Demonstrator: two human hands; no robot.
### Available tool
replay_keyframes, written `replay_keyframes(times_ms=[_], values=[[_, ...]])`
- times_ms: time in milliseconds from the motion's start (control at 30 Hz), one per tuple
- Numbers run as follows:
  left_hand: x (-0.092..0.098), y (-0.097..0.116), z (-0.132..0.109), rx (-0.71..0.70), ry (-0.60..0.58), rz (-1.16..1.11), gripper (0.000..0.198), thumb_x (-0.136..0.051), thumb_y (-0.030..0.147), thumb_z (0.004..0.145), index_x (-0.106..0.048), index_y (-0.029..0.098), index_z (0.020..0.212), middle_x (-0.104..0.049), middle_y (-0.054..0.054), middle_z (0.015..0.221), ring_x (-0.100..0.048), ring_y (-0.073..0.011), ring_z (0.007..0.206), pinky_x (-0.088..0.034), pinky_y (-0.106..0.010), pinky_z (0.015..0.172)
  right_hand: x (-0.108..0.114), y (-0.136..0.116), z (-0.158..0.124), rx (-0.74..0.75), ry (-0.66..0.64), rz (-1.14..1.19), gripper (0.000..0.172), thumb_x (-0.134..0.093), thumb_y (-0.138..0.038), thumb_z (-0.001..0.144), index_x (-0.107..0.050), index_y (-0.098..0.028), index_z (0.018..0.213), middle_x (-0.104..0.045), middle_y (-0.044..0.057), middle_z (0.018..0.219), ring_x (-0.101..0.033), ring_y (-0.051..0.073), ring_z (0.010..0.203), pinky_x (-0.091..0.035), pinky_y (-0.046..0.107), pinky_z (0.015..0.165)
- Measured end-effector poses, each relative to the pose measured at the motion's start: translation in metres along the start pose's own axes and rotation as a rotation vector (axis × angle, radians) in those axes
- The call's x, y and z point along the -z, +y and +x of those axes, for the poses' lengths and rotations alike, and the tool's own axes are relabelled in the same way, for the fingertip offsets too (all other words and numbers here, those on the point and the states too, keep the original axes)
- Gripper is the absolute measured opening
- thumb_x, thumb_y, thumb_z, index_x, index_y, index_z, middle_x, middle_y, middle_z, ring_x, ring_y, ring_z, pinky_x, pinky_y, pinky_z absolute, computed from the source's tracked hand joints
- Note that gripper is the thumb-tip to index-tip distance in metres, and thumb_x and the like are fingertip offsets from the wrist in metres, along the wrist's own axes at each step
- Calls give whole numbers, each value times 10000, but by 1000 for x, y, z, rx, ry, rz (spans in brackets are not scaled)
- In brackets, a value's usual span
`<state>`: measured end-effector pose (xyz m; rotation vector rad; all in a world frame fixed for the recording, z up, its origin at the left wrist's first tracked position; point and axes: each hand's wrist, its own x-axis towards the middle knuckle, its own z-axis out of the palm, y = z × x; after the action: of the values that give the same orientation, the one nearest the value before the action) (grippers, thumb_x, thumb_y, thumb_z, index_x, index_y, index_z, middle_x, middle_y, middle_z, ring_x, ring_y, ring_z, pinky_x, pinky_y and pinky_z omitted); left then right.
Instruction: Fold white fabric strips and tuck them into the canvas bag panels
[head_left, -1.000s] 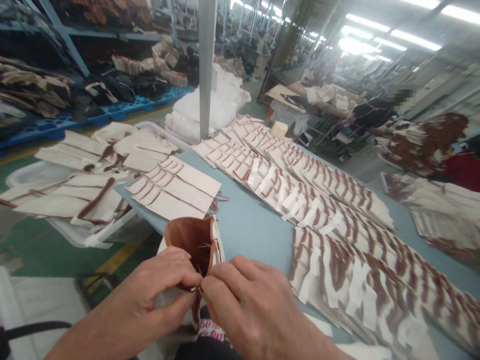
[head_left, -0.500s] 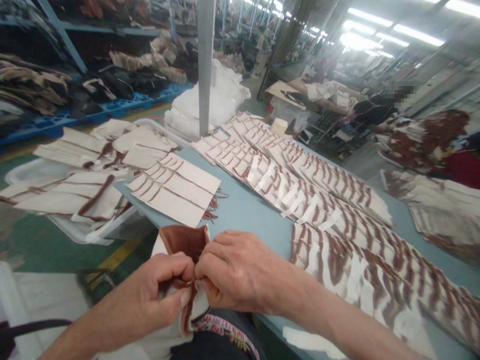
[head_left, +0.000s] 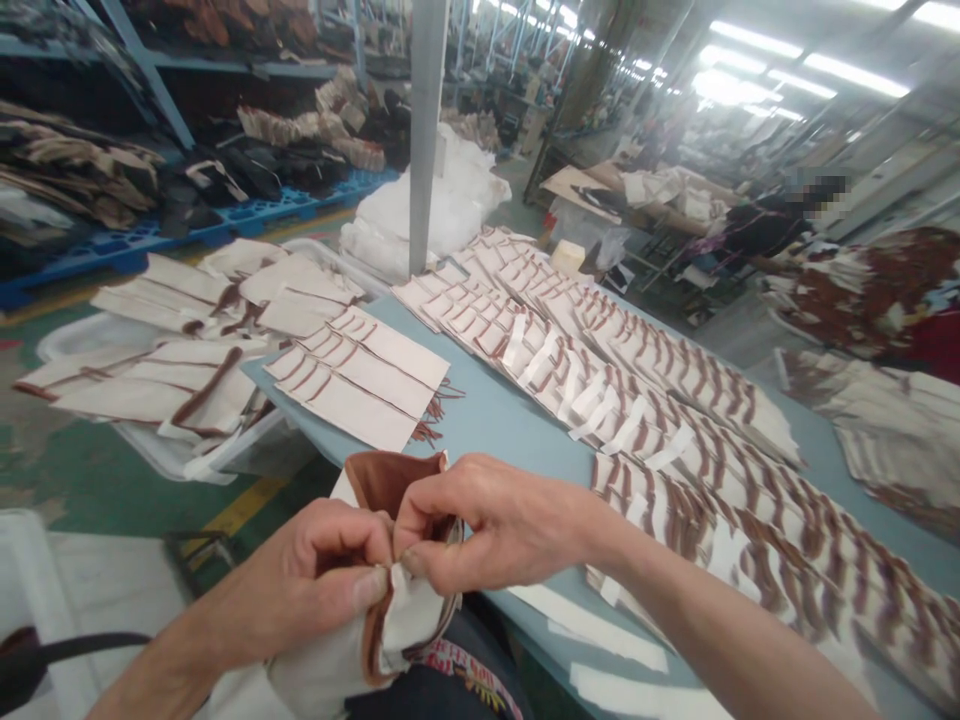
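Both hands work at a folded piece of cream and brown leather-like material [head_left: 401, 478] over my lap, just off the table's near edge. My left hand [head_left: 322, 570] pinches its edge between thumb and forefinger. Right beside it, my right hand [head_left: 487, 525] has thumb and forefinger closed on the same edge. The fingertips nearly touch, and they hide the exact spot they grip. Brown faces inward at the piece's upper opening, while the cream side hangs below. Beyond the hands, flat cream panels with brown edging [head_left: 367, 375] lie stacked on the table corner.
Long overlapping rows of cream and brown pieces [head_left: 645, 400] cover much of the blue table [head_left: 502, 445]. White strips [head_left: 600, 625] lie near its front edge, brown scraps [head_left: 435, 410] by the stack. At left stands a full white bin [head_left: 217, 465]; a grey post [head_left: 427, 140] rises behind.
My right hand has shifted slightly up and its fingers have opened into a looser pinch at the edge. The piece's cream flap shows more below the fingers. The view has swung slightly left.
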<state>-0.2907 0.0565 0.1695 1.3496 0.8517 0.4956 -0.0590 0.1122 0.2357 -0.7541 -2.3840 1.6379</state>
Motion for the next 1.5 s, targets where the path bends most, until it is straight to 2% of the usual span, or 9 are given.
replay_keyframes(times_ms=[100,300,433,600,767,900,1067,1233,1500], values=[[1,5,1,-19,3,47,276,-589,381,804,-493,204,615,-424,60,580,-366,-104,554,-301,-214,515,0,-1,2,-11,-7,-1,53,-620,-175,822,-596,-183,775,-534,-72,643,-442,65,571,-343,176,552],[4,8,4,73,-9,247,284,-533,449,801,-482,221,640,-423,60,577,-374,-112,547,-286,-237,496,4,-7,2,-89,-36,-57,140,-611,-181,846,-548,-178,721,-555,-58,642,-441,64,571,-296,196,526],[1,14,5,-74,117,453,215,-505,331,799,-494,216,618,-487,57,587,-448,-103,558,-340,-218,522,6,-13,1,-90,-20,-151,106,-620,-124,829,-579,-174,745,-538,-68,646,-429,62,572,-302,196,551],[-7,30,10,-315,316,694,187,-475,164,757,-452,207,577,-463,90,523,-460,-62,518,-346,-171,525,4,-19,-2,-103,62,-253,87,-633,-108,861,-653,-161,796,-503,-72,628,-425,73,573,-298,217,574],[-10,28,14,-343,386,752,226,-475,163,801,-476,210,580,-475,95,519,-464,-62,512,-374,-174,539,2,-17,-5,-180,96,-177,52,-664,-156,869,-715,-164,877,-652,-39,700,-562,92,623,-343,210,603],[-9,21,16,-328,394,743,247,-491,180,820,-485,213,575,-479,94,515,-451,-73,511,-380,-201,558,-1,-13,-2,-208,143,-246,65,-666,-160,823,-720,-177,855,-720,-12,742,-618,123,674,-352,224,621],[-4,24,16,-272,342,708,266,-530,187,860,-562,212,596,-546,77,551,-502,-89,547,-384,-208,563,-9,-6,0,-220,207,-379,55,-624,-179,792,-661,-196,829,-671,-12,704,-521,135,619,-302,255,590],[3,39,12,-257,250,695,165,-548,141,787,-690,225,781,-680,62,723,-624,-106,667,-436,-196,634,-15,8,-3,-66,292,-263,101,-566,-182,754,-574,-226,845,-627,-28,732,-513,144,649,-341,269,642],[3,42,11,-240,245,687,181,-532,157,802,-656,228,689,-658,69,644,-590,-100,605,-424,-187,583,-25,16,-4,-16,372,-172,112,-533,-197,773,-566,-227,876,-642,-27,741,-562,149,659,-390,265,669]])
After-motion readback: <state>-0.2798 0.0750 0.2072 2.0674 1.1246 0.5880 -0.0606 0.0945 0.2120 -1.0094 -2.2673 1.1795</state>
